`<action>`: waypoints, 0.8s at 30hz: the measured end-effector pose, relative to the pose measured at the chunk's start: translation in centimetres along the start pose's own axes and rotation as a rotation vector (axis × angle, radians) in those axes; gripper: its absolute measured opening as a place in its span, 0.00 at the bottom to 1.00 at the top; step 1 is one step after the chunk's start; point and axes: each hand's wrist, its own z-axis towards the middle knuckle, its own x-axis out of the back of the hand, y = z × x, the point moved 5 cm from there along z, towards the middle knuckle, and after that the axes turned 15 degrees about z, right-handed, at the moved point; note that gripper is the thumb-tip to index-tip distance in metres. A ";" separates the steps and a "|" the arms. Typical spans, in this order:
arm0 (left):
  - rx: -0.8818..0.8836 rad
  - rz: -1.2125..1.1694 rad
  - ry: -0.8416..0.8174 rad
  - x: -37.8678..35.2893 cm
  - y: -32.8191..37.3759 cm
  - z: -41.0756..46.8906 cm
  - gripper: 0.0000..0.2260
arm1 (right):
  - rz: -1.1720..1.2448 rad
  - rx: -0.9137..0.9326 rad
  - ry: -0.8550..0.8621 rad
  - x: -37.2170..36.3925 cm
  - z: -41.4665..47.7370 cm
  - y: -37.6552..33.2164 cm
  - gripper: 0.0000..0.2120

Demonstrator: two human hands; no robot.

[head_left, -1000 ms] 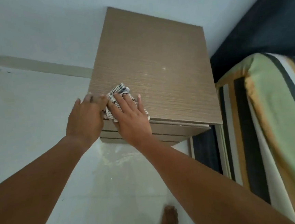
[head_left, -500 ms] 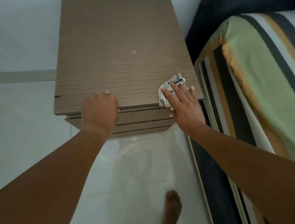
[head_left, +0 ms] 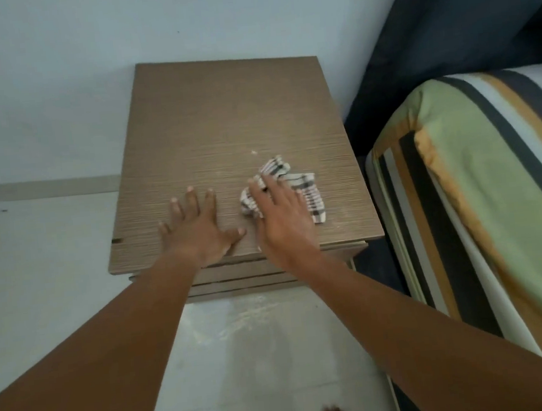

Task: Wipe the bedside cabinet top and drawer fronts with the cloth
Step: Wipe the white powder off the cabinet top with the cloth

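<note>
Soft, even, rather dim light with faint shadows. The floor point(head_left: 259, 353) carries a pale sheen at lower centre. Frame edges bow and blur slightly.

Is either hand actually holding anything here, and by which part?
The right hand presses flat on the left part of the checked cloth, pinning it to the cabinet top rather than gripping it. The left hand lies flat on bare wood, holding nothing.

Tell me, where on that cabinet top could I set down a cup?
The far half of the cabinet top, toward the wall, is bare, as is its near-left corner. The near middle is crowded: left hand lies flat, right hand presses the cloth.
</note>
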 end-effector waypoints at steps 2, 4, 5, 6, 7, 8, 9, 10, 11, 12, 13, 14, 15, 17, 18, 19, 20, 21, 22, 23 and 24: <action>-0.007 0.006 -0.032 -0.9 -0.3 0.5 0.42 | -0.098 0.069 -0.171 -2.7 3.0 -0.4 0.28; -0.018 0.004 -0.060 -1.4 -0.3 1.0 0.43 | -0.131 0.155 -0.208 -3.7 6.3 -0.7 0.26; -0.019 -0.003 -0.075 -1.4 -0.2 1.1 0.44 | -0.148 0.188 -0.226 -3.7 7.9 -0.9 0.26; -0.016 -0.010 -0.081 -1.4 -0.2 1.1 0.44 | -0.157 0.203 -0.233 -3.5 9.6 -1.0 0.25; -0.010 -0.013 -0.079 -1.2 -0.2 1.3 0.45 | -0.153 0.195 -0.230 -3.2 11.3 -0.8 0.25; -0.003 -0.012 -0.082 -1.0 -0.2 1.4 0.45 | -0.143 0.165 -0.214 -2.9 12.9 -0.6 0.25; 0.003 -0.015 -0.089 -0.9 -0.1 1.4 0.46 | -0.131 0.121 -0.187 -2.6 14.0 -0.2 0.25; 0.009 -0.023 -0.096 -0.7 0.0 1.5 0.46 | -0.121 0.072 -0.149 -2.3 14.9 0.3 0.25; 0.015 -0.032 -0.104 -0.5 0.1 1.6 0.47 | -0.110 0.022 -0.111 -2.0 15.4 0.8 0.25; 0.020 -0.041 -0.113 -0.3 0.2 1.6 0.47 | -0.100 -0.023 -0.079 -1.5 15.6 1.5 0.26; 0.025 -0.045 -0.115 0.0 0.3 1.7 0.48 | -0.092 -0.070 -0.045 -0.9 15.6 2.3 0.26; 0.028 -0.040 -0.114 0.2 0.4 1.7 0.48 | -0.088 -0.116 -0.007 -0.1 15.3 3.2 0.26; 0.030 -0.034 -0.112 0.3 0.4 1.7 0.48 | -0.089 -0.160 0.030 0.8 14.7 4.3 0.26; 0.028 -0.040 -0.112 0.6 0.6 1.6 0.49 | -0.109 -0.242 0.097 2.6 12.8 6.7 0.27; 0.025 -0.046 -0.110 0.7 0.6 1.5 0.49 | -0.114 -0.282 0.128 3.5 11.4 7.8 0.27; 0.023 -0.051 -0.106 0.8 0.6 1.3 0.48 | -0.116 -0.322 0.160 4.4 9.9 8.8 0.27; 0.022 -0.053 -0.103 0.8 0.7 1.3 0.48 | -0.114 -0.361 0.193 5.2 8.3 9.6 0.27; 0.021 -0.052 -0.101 0.8 0.7 1.2 0.48 | -0.109 -0.398 0.222 5.9 6.7 10.3 0.27; 0.019 -0.048 -0.101 0.9 0.7 1.1 0.48 | -0.104 -0.434 0.247 6.4 5.1 10.9 0.27; 0.015 -0.045 -0.101 0.9 0.7 1.1 0.48 | -0.102 -0.463 0.272 6.7 3.5 11.3 0.26; 0.013 -0.046 -0.099 0.9 0.7 1.1 0.48 | -0.102 -0.482 0.295 6.8 2.1 11.4 0.26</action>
